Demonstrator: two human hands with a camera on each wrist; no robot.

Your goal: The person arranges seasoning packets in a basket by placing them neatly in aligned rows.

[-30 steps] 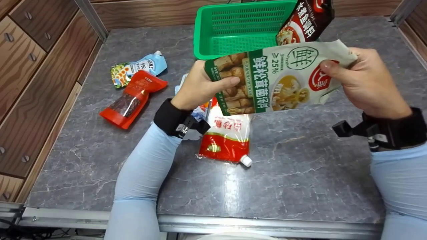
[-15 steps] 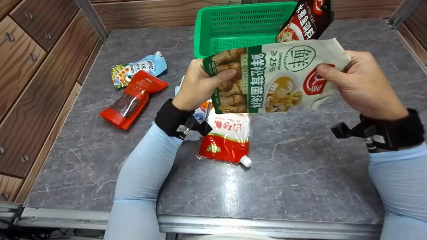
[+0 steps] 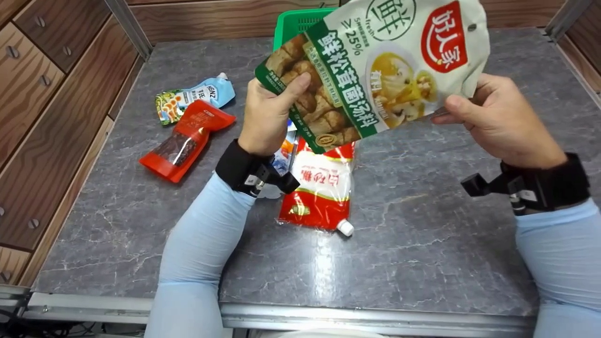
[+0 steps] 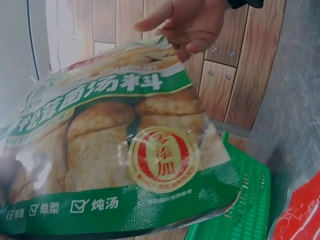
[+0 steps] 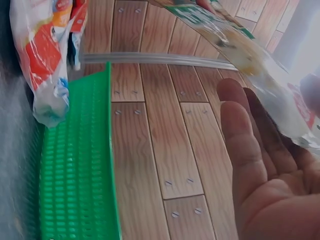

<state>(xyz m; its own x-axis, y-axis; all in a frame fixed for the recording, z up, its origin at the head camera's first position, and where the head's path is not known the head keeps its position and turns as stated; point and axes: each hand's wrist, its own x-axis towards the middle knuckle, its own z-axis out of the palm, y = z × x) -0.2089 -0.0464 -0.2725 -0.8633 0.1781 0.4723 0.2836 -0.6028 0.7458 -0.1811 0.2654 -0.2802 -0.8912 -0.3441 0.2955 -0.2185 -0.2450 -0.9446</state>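
My left hand (image 3: 272, 115) grips the lower left end of a green and white mushroom soup seasoning pouch (image 3: 350, 89), thumb on its front. The pouch is tilted, front toward me, above the table. My right hand (image 3: 509, 119) is at the pouch's right edge, thumb out and fingers partly behind it in the head view. In the right wrist view its fingers (image 5: 242, 145) are extended and loosely spread beside the pouch (image 5: 260, 65). The left wrist view shows the pouch's mushroom picture close up, with the right hand (image 4: 192, 25) beyond it.
A green basket (image 3: 286, 28) stands at the back, mostly hidden by the pouch. A red and white sugar bag (image 3: 319, 188) with a white cap lies mid-table, overlapping other packets. To the left lie a red bag with a window (image 3: 188, 141) and a blue Heinz pouch (image 3: 197, 96).
The pouch has tilted, its right end swinging up and now covering the dark red box and most of the basket. My right hand has loosened its hold; my left hand has shifted slightly left.
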